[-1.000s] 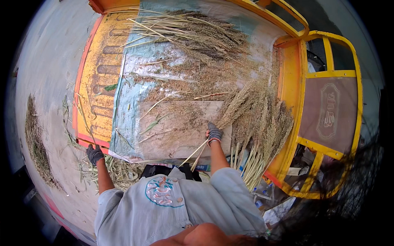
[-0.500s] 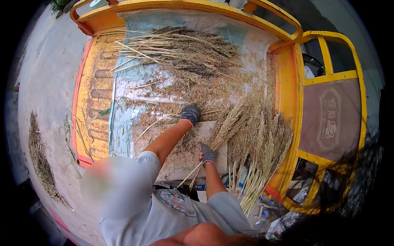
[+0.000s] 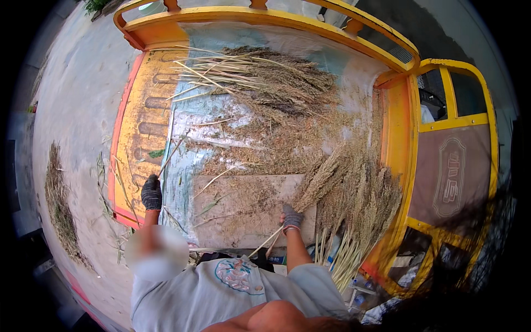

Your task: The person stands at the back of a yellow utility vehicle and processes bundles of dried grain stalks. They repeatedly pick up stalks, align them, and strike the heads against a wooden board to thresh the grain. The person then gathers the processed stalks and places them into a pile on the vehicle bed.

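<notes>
My left hand (image 3: 151, 192), in a dark knitted glove, is out over the left edge of the yellow cargo bed (image 3: 124, 141). Its fingers are closed around a thin dry stalk (image 3: 172, 157) that points up and to the right. On the right, my gloved right hand (image 3: 291, 217) grips a bunch of dried grain stalks (image 3: 321, 182). Their seed heads fan out up and to the right, and the pale stems stick out below the fist. Beneath both stretches a flat board (image 3: 249, 193) scattered with seeds and chaff.
A pile of threshed-looking stalks (image 3: 276, 77) lies at the far side on a pale sheet (image 3: 185, 122). More seed-headed stalks (image 3: 365, 193) lean at the right. Yellow rails (image 3: 260, 15) bound the far side, a cab door (image 3: 451, 166) the right. Dry plant waste (image 3: 61, 205) lies on the ground.
My left hand has swung from the middle of the board to the far left, carrying a thin stalk. The right hand keeps its grip on the bunch. The whole view has shifted slightly.
</notes>
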### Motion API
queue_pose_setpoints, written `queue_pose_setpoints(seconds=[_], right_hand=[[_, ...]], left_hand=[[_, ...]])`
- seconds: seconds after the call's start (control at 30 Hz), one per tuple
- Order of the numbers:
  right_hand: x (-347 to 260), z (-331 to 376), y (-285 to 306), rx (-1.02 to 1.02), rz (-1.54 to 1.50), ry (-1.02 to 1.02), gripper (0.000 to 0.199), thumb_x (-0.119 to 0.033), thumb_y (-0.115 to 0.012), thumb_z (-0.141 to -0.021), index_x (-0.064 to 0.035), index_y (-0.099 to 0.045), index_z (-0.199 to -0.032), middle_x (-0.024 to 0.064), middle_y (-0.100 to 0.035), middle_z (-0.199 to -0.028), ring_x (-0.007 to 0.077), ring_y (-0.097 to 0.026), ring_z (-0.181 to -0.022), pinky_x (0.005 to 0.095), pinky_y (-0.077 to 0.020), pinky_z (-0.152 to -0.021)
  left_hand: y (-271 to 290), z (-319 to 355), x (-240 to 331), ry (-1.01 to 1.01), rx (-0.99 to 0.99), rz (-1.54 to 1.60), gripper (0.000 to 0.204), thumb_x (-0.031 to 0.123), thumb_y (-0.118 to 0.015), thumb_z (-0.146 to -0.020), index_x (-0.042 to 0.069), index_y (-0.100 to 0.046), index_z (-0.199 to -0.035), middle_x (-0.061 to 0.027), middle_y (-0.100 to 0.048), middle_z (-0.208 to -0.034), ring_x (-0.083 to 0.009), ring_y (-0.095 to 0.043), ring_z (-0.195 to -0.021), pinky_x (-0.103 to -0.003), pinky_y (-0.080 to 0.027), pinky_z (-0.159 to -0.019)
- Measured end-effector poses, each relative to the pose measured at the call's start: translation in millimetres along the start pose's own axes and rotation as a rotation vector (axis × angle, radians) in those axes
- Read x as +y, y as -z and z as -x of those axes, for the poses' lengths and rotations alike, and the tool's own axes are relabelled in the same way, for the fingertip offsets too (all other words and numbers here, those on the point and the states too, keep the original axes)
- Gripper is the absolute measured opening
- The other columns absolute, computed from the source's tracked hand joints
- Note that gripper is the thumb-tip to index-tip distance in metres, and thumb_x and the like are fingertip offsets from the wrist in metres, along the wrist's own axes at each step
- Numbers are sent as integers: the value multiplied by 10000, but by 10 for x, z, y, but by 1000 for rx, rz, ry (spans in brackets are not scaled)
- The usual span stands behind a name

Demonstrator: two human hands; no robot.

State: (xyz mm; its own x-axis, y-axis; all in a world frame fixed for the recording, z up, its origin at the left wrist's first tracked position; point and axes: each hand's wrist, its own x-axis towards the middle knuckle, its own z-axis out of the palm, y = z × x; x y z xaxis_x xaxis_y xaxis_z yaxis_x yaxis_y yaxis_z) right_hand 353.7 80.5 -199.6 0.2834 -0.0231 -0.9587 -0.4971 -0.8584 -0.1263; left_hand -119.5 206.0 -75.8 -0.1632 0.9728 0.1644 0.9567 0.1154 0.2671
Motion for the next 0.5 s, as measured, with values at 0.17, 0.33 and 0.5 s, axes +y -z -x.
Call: queue_pose_setpoints(seconds=[0.17, 0.33, 0.5], right_hand=[[-99, 142, -43, 43, -139, -117, 321, -283, -610, -761, -25, -441, -850, 70, -439, -456, 165, -377, -319, 301, -314, -289], [-123, 284, -11, -23, -129, -21, 327, -279, -611, -760, -22, -452, -884, 73, -450, -458, 167, -382, -322, 303, -324, -294], [-31, 173, -13, -23, -123, -73, 297, -322, -570, -768, -84, -437, -650, 65, -418, -424, 173, -365, -307, 310, -300, -295]], left_hand=[[910, 378, -403, 887, -332, -748, 748, 292, -713, -642, 110, -340, -1264, -196, -376, -1256, -350, -430, -1097, -430, -396, -868], [-354, -697, 294, -1, -236, -423, 420, 172, -603, -667, 69, -520, -1066, -176, -446, -1207, -349, -413, -1110, -422, -341, -916], [-1558, -2284, 1892, -709, -110, -342, 402, 107, -416, -789, 133, -441, -1190, -112, -410, -1259, -287, -406, -1136, -404, -340, -930]])
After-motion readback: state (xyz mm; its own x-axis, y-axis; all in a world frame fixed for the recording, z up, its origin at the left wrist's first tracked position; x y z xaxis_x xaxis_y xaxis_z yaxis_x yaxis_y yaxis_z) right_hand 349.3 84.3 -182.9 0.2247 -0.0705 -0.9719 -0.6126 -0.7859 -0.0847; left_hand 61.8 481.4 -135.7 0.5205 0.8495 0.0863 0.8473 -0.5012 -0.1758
